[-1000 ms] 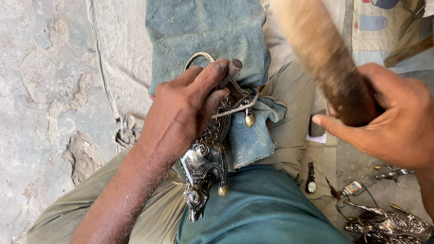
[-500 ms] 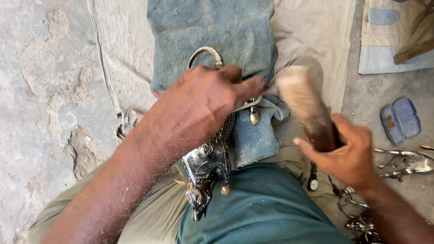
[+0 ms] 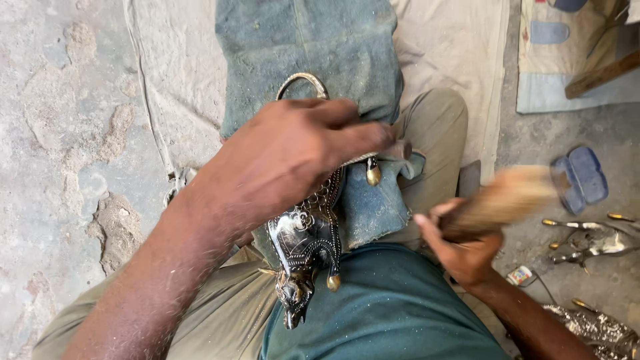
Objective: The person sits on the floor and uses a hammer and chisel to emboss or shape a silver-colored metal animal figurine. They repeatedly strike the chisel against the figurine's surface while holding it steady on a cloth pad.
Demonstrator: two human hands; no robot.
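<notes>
On the lap, left hand [image 3: 293, 153] pressing ornate metal piece [image 3: 305, 247], right hand [image 3: 460, 243] gripping brush [image 3: 507, 200]

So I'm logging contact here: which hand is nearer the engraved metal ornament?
Left. The left hand presses on the metal ornament; the right hand is off to its side, gripping a wooden mallet.

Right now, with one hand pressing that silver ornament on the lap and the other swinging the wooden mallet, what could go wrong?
1. The left hand covers most of the engraved metal ornament, so a stray blow from the blurred wooden mallet in the right hand might hit fingers.
2. The ornament rests only on folded denim cloth over the lap; it could slip.
3. Its small brass bells look easily dented.
</notes>
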